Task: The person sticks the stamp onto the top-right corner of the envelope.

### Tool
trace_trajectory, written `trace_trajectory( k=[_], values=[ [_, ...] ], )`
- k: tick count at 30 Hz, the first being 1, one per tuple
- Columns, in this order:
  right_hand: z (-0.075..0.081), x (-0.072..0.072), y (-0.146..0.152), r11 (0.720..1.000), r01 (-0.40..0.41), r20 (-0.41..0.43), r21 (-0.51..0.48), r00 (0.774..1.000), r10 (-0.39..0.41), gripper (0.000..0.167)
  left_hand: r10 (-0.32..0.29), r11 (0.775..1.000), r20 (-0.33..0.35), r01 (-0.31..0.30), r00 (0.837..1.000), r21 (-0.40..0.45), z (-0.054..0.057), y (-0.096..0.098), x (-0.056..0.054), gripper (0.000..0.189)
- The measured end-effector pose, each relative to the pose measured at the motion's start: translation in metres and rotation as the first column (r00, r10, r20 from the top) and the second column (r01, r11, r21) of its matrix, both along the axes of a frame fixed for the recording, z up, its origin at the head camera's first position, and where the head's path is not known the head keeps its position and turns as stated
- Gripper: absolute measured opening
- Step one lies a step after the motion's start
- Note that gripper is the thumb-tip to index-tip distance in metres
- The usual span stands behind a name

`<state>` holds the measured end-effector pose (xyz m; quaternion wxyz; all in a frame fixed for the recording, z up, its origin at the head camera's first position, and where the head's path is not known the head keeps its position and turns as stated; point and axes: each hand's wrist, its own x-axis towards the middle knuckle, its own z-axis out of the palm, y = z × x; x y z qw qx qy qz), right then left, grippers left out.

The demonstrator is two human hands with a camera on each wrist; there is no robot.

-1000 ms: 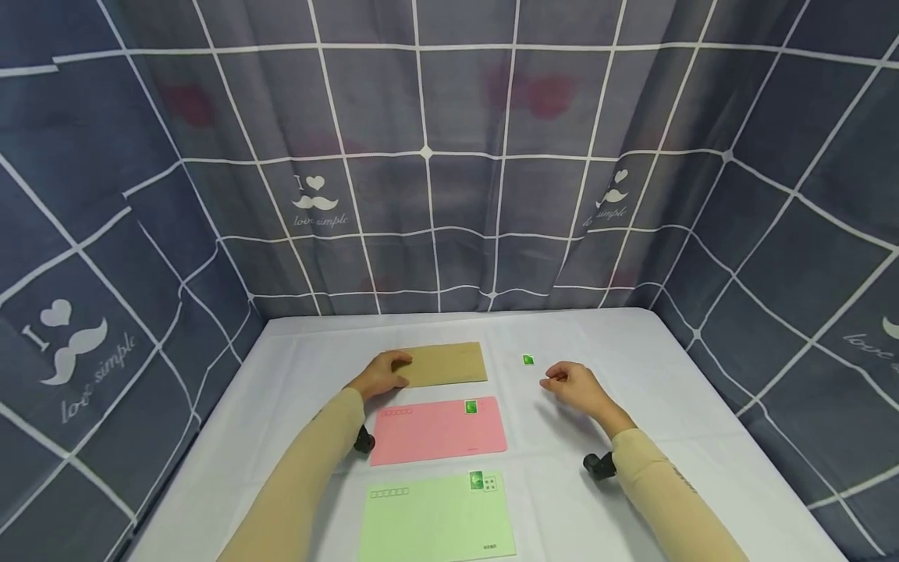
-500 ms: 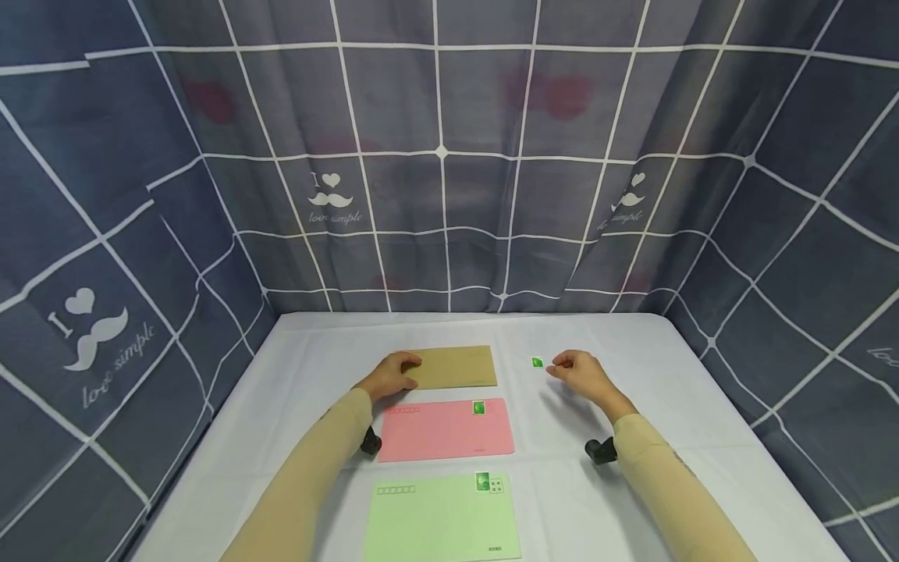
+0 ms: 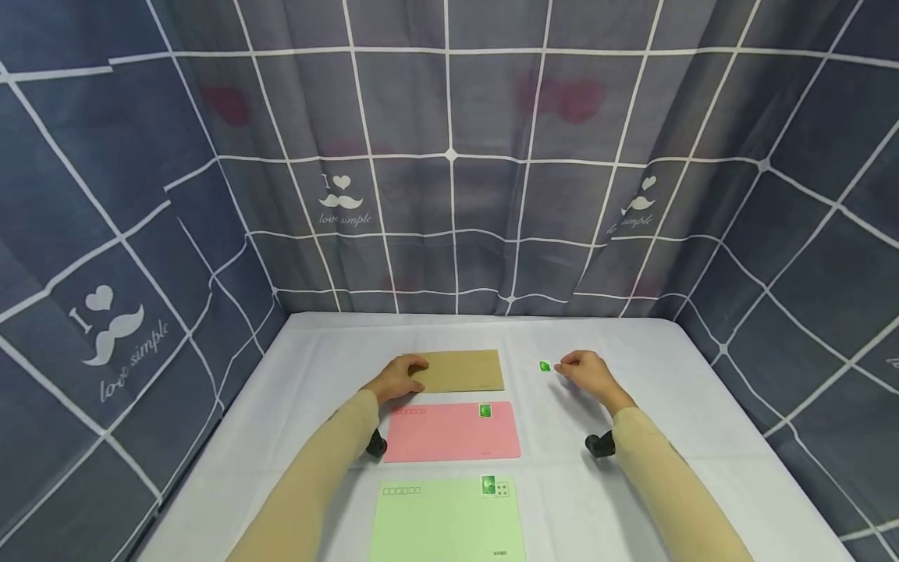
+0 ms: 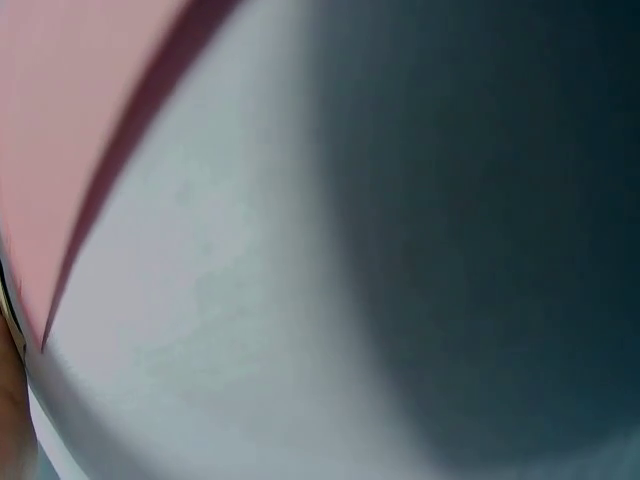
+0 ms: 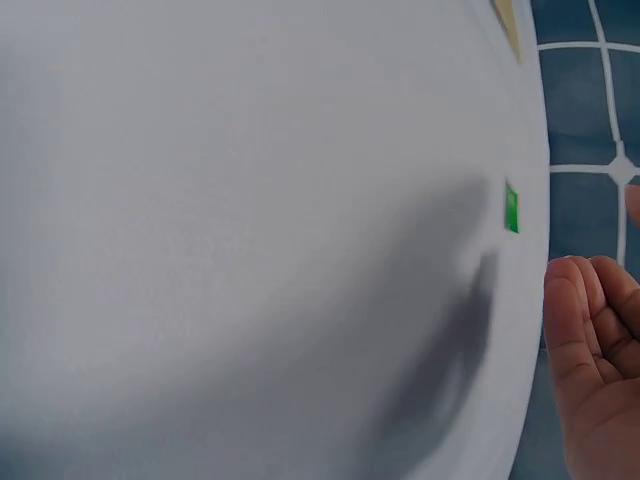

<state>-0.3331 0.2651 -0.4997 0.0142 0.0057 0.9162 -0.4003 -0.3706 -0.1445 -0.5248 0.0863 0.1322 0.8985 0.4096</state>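
Observation:
In the head view, my left hand (image 3: 397, 378) rests on the left end of a brown envelope (image 3: 463, 371), thumb near its front edge. Only a sliver of that hand (image 4: 14, 420) shows at the left edge of the left wrist view. A small green stamp (image 3: 545, 366) with a white border lies right of the envelope. My right hand (image 3: 588, 371) hovers just right of the stamp with fingers loosely bent, its fingertips close to it. The right wrist view shows thumb and fingers apart with nothing between them, near the green stamp (image 5: 512, 210).
A pink envelope (image 3: 449, 437) lies in front of the brown one, with a green stamp (image 3: 485, 410) at its upper right. Nearest is a light green envelope (image 3: 442, 519), also bearing a stamp (image 3: 488, 485). Dark checked curtains (image 3: 485, 187) surround the white table (image 3: 597, 499).
My right hand has moved forward and closer to the loose stamp. The left hand stays on the brown envelope. The whole head view has shifted slightly.

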Motion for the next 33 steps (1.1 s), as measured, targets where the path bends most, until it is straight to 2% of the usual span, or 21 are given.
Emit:
trace_trajectory(
  k=[7,14,23,33],
  values=[
    [-0.014,-0.008,0.002,0.999,0.028,0.030,0.030,0.999,-0.029,0.031,-0.022,1.000,0.014,0.022,1.000,0.015,-0.004,0.001,0.004,0.046],
    [-0.014,-0.013,0.000,0.998,0.024,0.041,0.062,0.999,-0.027,0.032,-0.004,1.000,-0.001,0.004,1.000,0.017,-0.008,0.000,0.003,0.044],
    [-0.017,-0.023,-0.001,0.997,0.007,0.053,0.073,0.999,-0.011,0.034,0.004,1.000,0.008,-0.004,1.000,0.008,-0.004,0.000,0.005,0.043],
    [-0.022,-0.032,-0.005,0.997,0.025,0.037,0.068,0.999,-0.028,0.030,-0.016,1.000,-0.021,0.015,1.000,-0.012,-0.001,0.000,0.002,0.044]
  ],
)
